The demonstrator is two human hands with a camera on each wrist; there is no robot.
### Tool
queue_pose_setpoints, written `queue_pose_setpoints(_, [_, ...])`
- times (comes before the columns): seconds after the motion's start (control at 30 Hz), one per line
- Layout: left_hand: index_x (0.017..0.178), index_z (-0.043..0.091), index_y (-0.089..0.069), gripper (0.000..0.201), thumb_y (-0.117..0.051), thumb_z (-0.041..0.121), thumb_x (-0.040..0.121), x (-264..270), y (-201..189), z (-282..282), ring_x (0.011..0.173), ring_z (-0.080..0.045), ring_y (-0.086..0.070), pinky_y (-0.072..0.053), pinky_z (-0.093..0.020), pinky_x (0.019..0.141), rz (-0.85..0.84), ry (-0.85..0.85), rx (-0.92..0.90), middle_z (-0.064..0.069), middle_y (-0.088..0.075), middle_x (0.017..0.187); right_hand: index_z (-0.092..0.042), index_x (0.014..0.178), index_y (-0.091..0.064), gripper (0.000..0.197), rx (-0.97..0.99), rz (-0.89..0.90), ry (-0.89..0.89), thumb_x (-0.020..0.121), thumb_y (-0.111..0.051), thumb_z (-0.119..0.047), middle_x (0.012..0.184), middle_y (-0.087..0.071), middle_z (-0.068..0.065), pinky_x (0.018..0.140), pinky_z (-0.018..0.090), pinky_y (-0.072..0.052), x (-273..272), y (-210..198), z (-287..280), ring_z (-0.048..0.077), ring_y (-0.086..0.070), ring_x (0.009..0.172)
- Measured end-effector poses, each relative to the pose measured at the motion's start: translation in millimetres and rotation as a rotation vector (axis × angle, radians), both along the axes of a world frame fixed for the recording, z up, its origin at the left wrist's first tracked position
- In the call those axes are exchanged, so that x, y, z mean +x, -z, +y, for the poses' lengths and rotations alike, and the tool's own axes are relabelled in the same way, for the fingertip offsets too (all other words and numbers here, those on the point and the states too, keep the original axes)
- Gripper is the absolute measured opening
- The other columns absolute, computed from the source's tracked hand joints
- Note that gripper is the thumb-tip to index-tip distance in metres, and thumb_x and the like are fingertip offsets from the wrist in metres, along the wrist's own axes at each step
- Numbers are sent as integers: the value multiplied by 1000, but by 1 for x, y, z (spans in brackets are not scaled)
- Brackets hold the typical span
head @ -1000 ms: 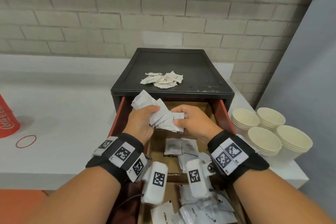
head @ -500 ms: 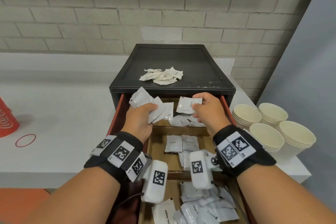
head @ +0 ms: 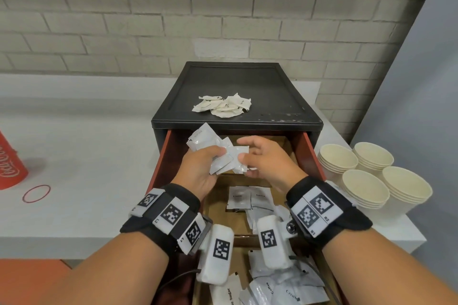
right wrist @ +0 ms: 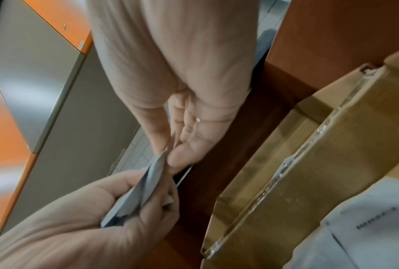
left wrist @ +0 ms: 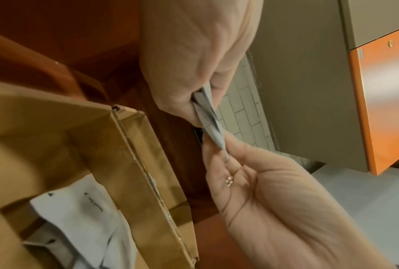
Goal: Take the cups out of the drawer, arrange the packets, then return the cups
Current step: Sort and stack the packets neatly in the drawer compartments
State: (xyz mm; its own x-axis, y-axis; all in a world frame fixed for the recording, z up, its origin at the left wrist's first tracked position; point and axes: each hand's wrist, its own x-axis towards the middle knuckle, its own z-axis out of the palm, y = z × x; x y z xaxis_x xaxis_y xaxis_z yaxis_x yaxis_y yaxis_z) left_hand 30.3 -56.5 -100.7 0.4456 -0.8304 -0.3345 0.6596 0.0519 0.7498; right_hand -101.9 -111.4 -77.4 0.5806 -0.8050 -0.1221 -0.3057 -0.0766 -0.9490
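Observation:
My left hand (head: 210, 153) grips a fanned bunch of white packets (head: 205, 140) above the back of the open red-brown drawer (head: 311, 153). My right hand (head: 244, 156) meets it from the right and pinches a packet at the bunch's edge. In the left wrist view the packets (left wrist: 208, 116) run edge-on from my left hand (left wrist: 193, 102) to the right hand's fingertips (left wrist: 219, 145). The right wrist view shows the same pinch (right wrist: 168, 154) on the packets (right wrist: 143, 191). Cream paper cups (head: 364, 188) stand in stacks on the counter right of the drawer.
More packets lie in the drawer's cardboard compartments, some in the middle (head: 247, 197) and a pile at the front (head: 285, 287). Crumpled packets (head: 223, 106) sit on the black cabinet top (head: 235, 77). A red cup (head: 10, 166) and a red rubber band (head: 36, 193) are at far left.
My right hand, which held one packet apart at the drawer's right, has moved left and brought it against the bunch in my left hand. The left hand has barely moved.

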Motion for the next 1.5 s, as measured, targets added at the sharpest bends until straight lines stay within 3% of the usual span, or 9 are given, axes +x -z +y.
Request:
queue_pose_setpoints(0.1, [142, 20, -35, 72, -62, -8, 81, 3, 2, -1, 114, -34, -56, -49, -50, 96, 3, -15, 38, -18, -49, 132, -20, 115, -59, 28, -90, -6, 70, 92, -53, -4, 100, -63, 4, 63, 18, -54, -1, 0, -1, 10, -59, 84])
queue_pose_setpoints(0.47, [134, 22, -42, 64, -67, -2, 81, 7, 1, -2, 108, -31, -60, -53, -45, 92, -70, -108, 153, -12, -56, 123, -20, 112, -57, 32, -101, -57, 267, 91, -48, 2, 104, -56, 4, 58, 16, -48, -7, 3, -14, 10, -54, 76])
queue_pose_setpoints(0.6, [128, 23, -40, 56, -64, -2, 84, 5, 1, 1, 112, -30, -56, -48, -48, 98, -61, -57, 122, -13, -53, 124, -18, 118, -56, 29, -105, 8, 367, 91, -54, -8, 122, -54, 5, 65, 17, -46, -9, 7, -20, 14, -56, 94])
queue_pose_setpoints(0.77, [134, 19, -39, 60, -63, -2, 84, 0, 0, 3, 114, -33, -56, -46, -52, 99, -19, 7, 92, -16, -53, 126, -20, 127, -49, 39, 26, 30, 71, 89, -61, -23, 113, -57, 2, 81, 28, -53, -1, 3, -6, 16, -57, 102])
queue_pose_setpoints(0.87, [132, 17, -41, 50, -59, 1, 88, -5, -4, 5, 111, -33, -58, -48, -52, 96, 21, 78, 25, -18, -54, 124, -21, 127, -49, 42, 18, 31, -75, 88, -62, -10, 98, -66, 5, 71, 22, -55, 2, 3, 0, 13, -64, 85])
queue_pose_setpoints(1.0, [126, 18, -43, 43, -60, 6, 89, -4, -6, 4, 106, -32, -61, -50, -52, 93, 74, 18, 59, -17, -58, 117, -15, 121, -56, 34, -48, 13, -8, 89, -58, -3, 89, -69, 7, 64, 19, -52, -3, 3, -5, 12, -63, 74])
queue_pose_setpoints(1.2, [114, 19, -44, 32, -59, 4, 89, -8, -13, 8, 102, -29, -60, -54, -43, 89, 96, -58, 105, -12, -58, 103, -20, 116, -59, 29, -84, 34, 64, 93, -52, -4, 99, -64, -3, 62, 18, -50, -4, 2, -8, 19, -65, 94])
queue_pose_setpoints(1.37, [116, 21, -41, 39, -61, 4, 87, -8, -13, 10, 97, -26, -59, -56, -38, 70, 91, -84, 117, -12, -55, 110, -19, 123, -53, 35, -74, 31, 149, 92, -50, -1, 102, -58, 0, 52, 14, -43, -7, 3, -12, 11, -61, 72])
queue_pose_setpoints(1.5, [115, 21, -40, 37, -62, 9, 88, -10, -14, 10, 94, -24, -59, -55, -38, 70, 93, -92, 112, -11, -55, 103, -16, 111, -59, 29, -74, 55, 181, 92, -46, 2, 107, -54, 2, 46, 12, -43, -8, 1, -13, 12, -58, 83])
